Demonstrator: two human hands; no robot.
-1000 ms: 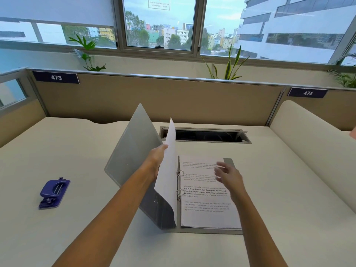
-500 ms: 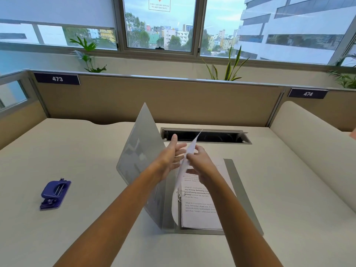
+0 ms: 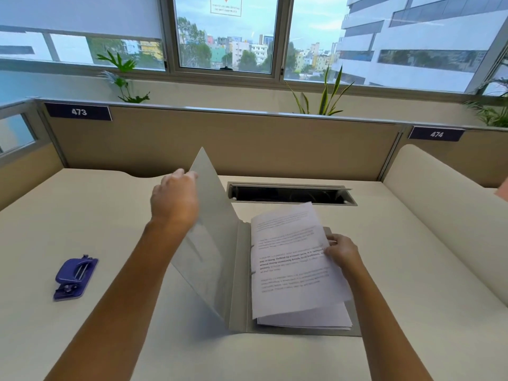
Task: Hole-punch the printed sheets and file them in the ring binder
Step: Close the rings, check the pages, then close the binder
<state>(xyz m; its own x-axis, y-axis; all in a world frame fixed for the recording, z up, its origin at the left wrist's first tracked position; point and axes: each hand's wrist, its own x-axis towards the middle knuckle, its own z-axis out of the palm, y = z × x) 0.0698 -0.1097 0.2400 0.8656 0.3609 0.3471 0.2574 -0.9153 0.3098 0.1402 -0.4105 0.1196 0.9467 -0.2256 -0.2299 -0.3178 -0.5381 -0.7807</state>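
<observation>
Both hands work the filing step: left hand point(image 3: 176, 200) holds the binder cover point(image 3: 211, 232) up, right hand point(image 3: 342, 253) pinches the sheets point(image 3: 291, 268); next, close it.

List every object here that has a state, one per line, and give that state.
Ring binder: open, front cover half raised.
Printed sheets: filed, top sheet slightly lifted.
Hole punch: lying unused on desk.
Left hand: gripping cover's top edge.
Right hand: pressing sheets down.
Cable hatch: open.
</observation>
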